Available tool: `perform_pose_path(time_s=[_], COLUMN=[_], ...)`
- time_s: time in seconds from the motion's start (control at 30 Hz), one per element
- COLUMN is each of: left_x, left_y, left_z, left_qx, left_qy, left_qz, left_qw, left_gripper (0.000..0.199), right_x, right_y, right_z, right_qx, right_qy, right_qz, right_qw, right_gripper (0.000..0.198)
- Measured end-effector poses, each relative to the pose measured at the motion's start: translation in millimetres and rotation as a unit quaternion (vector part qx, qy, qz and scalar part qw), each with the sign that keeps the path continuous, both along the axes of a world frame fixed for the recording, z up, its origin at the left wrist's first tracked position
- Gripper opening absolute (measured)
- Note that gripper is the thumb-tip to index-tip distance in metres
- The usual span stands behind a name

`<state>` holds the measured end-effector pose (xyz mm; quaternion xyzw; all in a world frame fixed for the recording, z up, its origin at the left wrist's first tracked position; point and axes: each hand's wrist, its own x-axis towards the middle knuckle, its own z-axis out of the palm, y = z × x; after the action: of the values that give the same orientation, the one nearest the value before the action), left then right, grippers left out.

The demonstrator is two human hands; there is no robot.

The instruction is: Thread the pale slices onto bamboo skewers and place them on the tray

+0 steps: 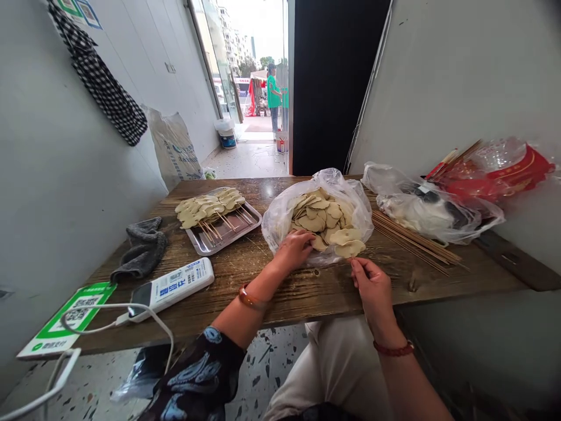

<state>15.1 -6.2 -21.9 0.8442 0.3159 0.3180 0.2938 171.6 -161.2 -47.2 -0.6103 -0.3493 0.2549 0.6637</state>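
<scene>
A clear plastic bag (274, 213) stands wide open on the wooden table, full of thin, pale, wavy-edged slices (313, 219). My left hand (294, 252) lies at the bag's front edge, its fingers bent against a slice (319, 242). Just right of it, my right hand (370, 278) pinches the lower end of a bamboo skewer (352, 259), mostly hidden by the fingers. Slices threaded on that skewer (349, 242) lean over the bag's front right side. On the left, a metal tray (219, 241) carries filled skewers (208, 207) with their bare ends towards me.
Loose bamboo skewers (416, 242) lie right of the bag, beside another plastic bag (432, 213) and red packaging (504, 175). At left are a grey cloth (140, 248), a white power bank (175, 286) with a cable, and a green QR card (70, 318). A person (274, 93) stands outside.
</scene>
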Motion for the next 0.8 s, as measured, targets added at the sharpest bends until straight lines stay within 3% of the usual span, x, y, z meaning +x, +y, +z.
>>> perform_pose_path(time_s=[0.13,0.27,0.43,0.6,0.7,0.8], left_x=[3.2,12.1,14.3,0.8,-7.4,-13.4], left_y=[-3.1,-1.4,7.3,14.3,14.9,14.5], left_z=[2.4,3.2,6.3,25.9,37.1,37.0], left_qx=[0.061,0.041,-0.117,-0.338,-0.357,-0.348], left_qy=[0.068,0.024,-0.116,-0.238,-0.253,-0.264], left_qz=[-0.013,-0.002,0.043,0.024,0.018,0.021], left_qw=[0.996,0.999,0.985,0.910,0.899,0.899], left_gripper=[0.029,0.013,0.008,0.035,0.042,0.042], right_x=[-2.4,-1.3,0.7,2.2,5.3,9.6], right_y=[-1.8,0.2,1.2,-3.9,-7.3,-9.2], right_z=[5.7,6.3,2.4,5.2,5.9,3.4], right_qx=[-0.005,-0.003,0.006,0.010,-0.001,-0.007], right_qy=[-0.010,-0.044,-0.083,-0.103,-0.113,-0.122], right_qz=[0.013,0.004,0.009,0.054,0.106,0.167], right_qw=[1.000,0.999,0.997,0.993,0.988,0.978], right_gripper=[0.036,0.035,0.034,0.033,0.032,0.031])
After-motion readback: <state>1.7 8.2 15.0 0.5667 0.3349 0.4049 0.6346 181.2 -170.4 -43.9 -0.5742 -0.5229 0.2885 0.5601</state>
